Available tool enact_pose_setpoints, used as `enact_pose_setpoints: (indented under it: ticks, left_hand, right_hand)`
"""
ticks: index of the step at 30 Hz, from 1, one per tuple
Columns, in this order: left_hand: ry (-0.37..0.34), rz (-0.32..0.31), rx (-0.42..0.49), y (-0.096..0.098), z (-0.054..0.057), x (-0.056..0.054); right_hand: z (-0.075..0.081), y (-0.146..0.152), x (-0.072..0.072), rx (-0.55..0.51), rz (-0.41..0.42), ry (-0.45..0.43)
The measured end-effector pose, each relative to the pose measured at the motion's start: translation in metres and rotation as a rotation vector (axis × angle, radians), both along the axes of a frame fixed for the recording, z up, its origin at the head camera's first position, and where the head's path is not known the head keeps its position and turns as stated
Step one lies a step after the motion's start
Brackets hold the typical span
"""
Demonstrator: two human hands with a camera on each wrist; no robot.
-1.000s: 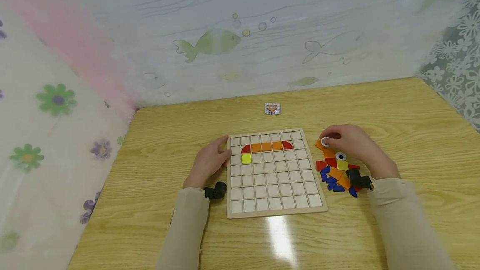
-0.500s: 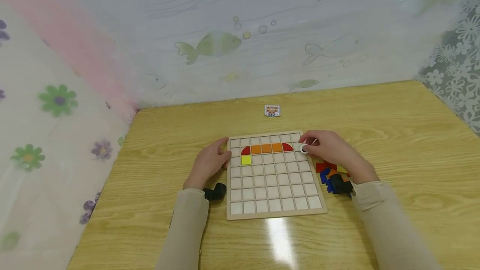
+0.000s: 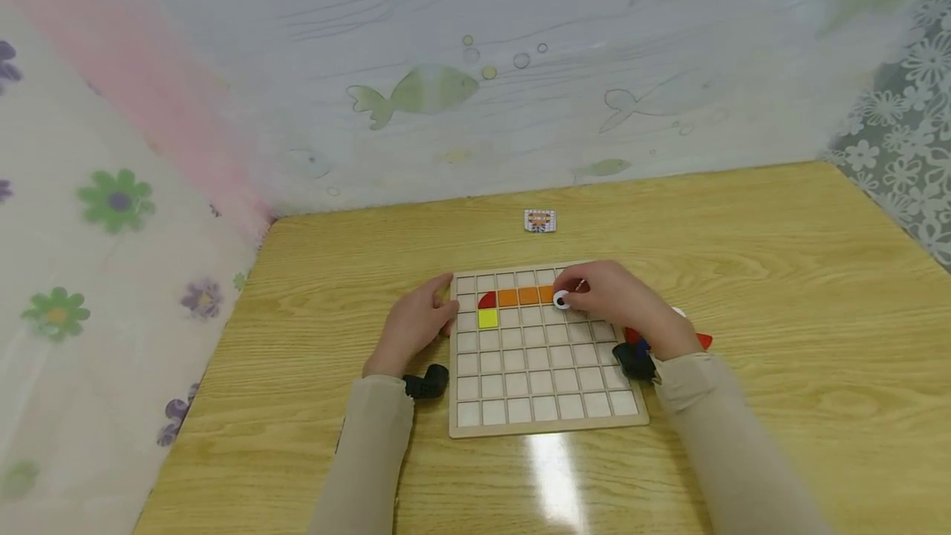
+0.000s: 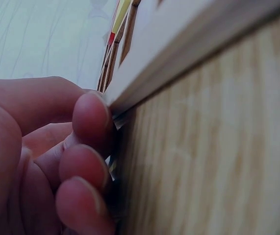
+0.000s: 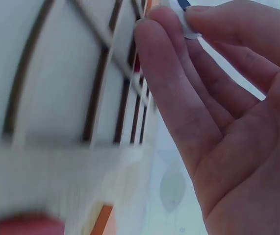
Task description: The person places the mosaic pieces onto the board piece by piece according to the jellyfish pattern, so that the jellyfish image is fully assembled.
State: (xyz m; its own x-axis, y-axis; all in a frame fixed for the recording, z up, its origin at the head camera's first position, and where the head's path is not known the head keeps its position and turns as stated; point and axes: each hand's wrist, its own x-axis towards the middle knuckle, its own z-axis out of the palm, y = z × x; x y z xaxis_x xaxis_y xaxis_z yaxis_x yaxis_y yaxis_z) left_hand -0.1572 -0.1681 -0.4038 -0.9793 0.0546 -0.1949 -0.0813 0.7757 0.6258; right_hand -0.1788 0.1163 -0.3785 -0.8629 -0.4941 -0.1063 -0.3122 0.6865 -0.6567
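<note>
The relaxed left hand (image 3: 413, 322) touches the pale wooden grid board (image 3: 548, 428) at ten o'clock. A red curved tile (image 3: 487, 300) and yellow square tile (image 3: 487, 319) adjoin orange square tiles (image 3: 527, 296). Toward one o'clock, a white round black-centred disc (image 3: 560, 300) is pinched by the right hand (image 3: 615, 297).

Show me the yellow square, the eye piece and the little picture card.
Yellow square (image 3: 487, 319), head view: middle of its face.
Eye piece (image 3: 560, 300), head view: its round front.
Picture card (image 3: 539, 221), head view: middle of its printed side.
</note>
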Motion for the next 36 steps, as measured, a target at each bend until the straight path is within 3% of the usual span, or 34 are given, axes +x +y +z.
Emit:
enact_pose_setpoints:
  ticks: [7,11,17,26,36]
  left_hand:
    - [0.002,-0.015,0.006,0.001,0.000,0.001]
    - [-0.006,-0.011,0.011,0.001,0.000,0.001]
    - [-0.003,-0.017,-0.007,0.000,0.001,0.001]
    - [0.011,-0.013,0.003,0.000,0.001,0.002]
    - [0.007,-0.012,-0.004,0.000,0.001,0.000]
  right_hand:
    - [-0.001,-0.020,-0.002,0.014,0.057,0.048]
    - [0.000,-0.031,-0.001,0.001,0.066,0.028]
    - [-0.002,-0.044,0.003,0.011,0.035,0.022]
    - [-0.003,-0.058,0.007,0.023,0.027,0.101]
    - [-0.006,-0.068,0.011,0.073,-0.043,0.109]
